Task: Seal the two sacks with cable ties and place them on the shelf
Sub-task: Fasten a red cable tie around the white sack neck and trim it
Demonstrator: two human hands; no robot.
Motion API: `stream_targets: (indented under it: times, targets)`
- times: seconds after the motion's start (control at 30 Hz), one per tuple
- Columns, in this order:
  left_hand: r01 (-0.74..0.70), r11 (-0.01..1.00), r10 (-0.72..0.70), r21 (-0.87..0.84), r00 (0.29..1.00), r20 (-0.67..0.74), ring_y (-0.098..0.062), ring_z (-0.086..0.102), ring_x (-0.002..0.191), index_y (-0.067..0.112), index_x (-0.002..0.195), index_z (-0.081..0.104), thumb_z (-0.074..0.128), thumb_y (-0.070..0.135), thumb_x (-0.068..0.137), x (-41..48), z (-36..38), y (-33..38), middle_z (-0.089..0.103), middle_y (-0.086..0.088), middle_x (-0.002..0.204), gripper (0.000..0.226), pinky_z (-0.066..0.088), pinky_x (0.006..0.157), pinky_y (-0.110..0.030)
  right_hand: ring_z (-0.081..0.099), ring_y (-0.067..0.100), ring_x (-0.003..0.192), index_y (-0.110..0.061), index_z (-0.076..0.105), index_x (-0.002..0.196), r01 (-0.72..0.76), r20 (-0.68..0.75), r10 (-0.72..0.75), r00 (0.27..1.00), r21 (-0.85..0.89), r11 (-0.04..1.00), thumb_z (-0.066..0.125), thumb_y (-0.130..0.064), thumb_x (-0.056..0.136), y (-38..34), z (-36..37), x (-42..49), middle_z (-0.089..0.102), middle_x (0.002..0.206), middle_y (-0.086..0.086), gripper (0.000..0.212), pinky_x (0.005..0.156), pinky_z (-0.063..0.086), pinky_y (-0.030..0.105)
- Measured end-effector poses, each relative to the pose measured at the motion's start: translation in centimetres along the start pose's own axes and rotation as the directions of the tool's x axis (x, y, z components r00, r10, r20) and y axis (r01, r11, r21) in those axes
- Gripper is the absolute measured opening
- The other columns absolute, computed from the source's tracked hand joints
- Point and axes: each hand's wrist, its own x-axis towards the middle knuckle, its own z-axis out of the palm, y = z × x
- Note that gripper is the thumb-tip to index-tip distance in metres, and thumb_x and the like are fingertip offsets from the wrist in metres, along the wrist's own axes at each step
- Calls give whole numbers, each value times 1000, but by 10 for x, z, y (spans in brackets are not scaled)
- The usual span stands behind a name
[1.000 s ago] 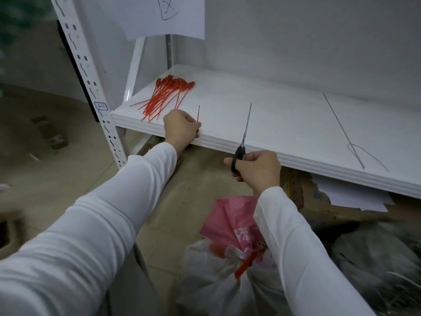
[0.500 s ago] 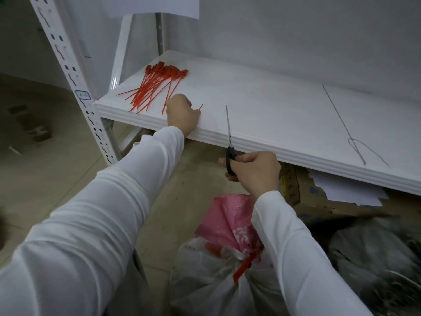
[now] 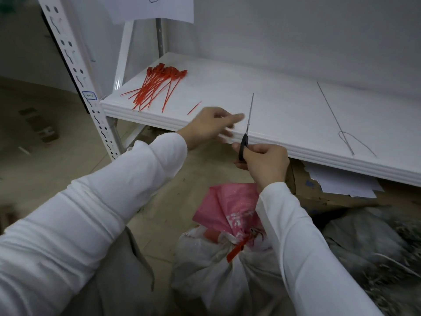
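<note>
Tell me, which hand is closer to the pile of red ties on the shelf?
Left. The left hand is at the front edge of the shelf, right of the pile of red ties. The right hand, gripping scissors, is farther right.

Smooth white shelf (image 3: 284, 115), plastic sack (image 3: 211, 265)

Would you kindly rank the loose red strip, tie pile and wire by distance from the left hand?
1. Loose red strip, just beyond the left hand.
2. Tie pile, left end of the shelf.
3. Wire, far right.
</note>
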Motion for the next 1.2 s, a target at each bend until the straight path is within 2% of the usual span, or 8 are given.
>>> stream_targets:
  times: [0.1, 0.2, 0.37, 0.5, 0.73, 1.03, 1.1, 1.2]
  targets:
    - [47, 999, -45, 6, 904, 425, -14, 68, 76, 3, 114, 60, 56, 44, 92, -25, 25, 20, 66, -3, 87, 47, 57, 85, -39, 72, 21, 64, -13, 77, 68, 26, -38, -26, 999, -4, 1000, 80, -27, 74, 4, -6, 6, 73, 66, 7, 15, 67, 61, 35]
    - [4, 999, 17, -44, 882, 472, -13, 65, 70, 0, 112, 60, 56, 33, 95, -25, 34, 16, 61, -5, 77, 37, 58, 82, -40, 72, 23, 68, -19, 76, 63, 44, -40, -44, 998, 5, 999, 76, -31, 72, 7, -12, 12, 72, 62, 5, 16, 73, 60, 43]
    - [-18, 1000, 18, 3, 995, 98, -17, 56, 64, 6, 72, 58, 46, 24, 98, -2, 39, 7, 57, -9, 69, 34, 50, 70, -32, 73, 14, 83, -16, 77, 89, 35, 55, -42, 998, 123, 992, 78, -14, 74, 1, -7, 15, 76, 82, 0, 16, 85, 58, 36]
    - [41, 996, -25, 74, 980, -195, -12, 57, 52, -1, 78, 64, 51, 19, 95, 25, 25, -6, 63, -10, 68, 30, 48, 54, -22, 64, -1, 88, -23, 73, 85, 53, 69, -61, 996, 113, 992, 81, -20, 73, 2, 4, 18, 69, 86, -15, 15, 92, 51, 25]
    - [174, 983, -182, -53, 937, -300, -8, 44, 32, 4, 65, 64, 67, 18, 87, 58, -12, -30, 57, 3, 41, 26, 42, 40, -18, 70, 13, 93, -16, 73, 102, -35, 127, 25, 992, 74, 997, 75, -15, 71, 22, 19, 24, 73, 95, -4, 31, 93, 54, 34]
    - [159, 986, -164, -43, 922, -352, -12, 67, 55, -6, 100, 62, 80, 16, 75, 69, -17, -30, 65, -13, 97, 38, 60, 65, -29, 70, 14, 92, -14, 72, 101, -55, 121, 48, 991, 60, 997, 78, -14, 72, 28, 3, 24, 73, 94, 0, 30, 90, 56, 36]
    - [138, 990, -127, 8, 931, -343, -20, 71, 72, 4, 93, 58, 79, 17, 76, 61, -14, -23, 61, -7, 100, 30, 60, 74, -39, 65, 10, 103, -19, 69, 112, -3, 223, 20, 975, -77, 997, 83, -36, 68, 19, -7, 17, 70, 107, -6, 49, 94, 53, 35]
    - [107, 983, -49, 150, 936, -348, -20, 69, 74, 3, 131, 49, 74, 22, 81, 49, -9, -16, 52, -10, 131, 59, 60, 64, -31, 45, 13, 129, -29, 44, 141, 127, 496, 159, 853, -495, 860, 81, -59, 60, 7, -25, 1, 46, 142, -9, 93, 106, 40, 33]
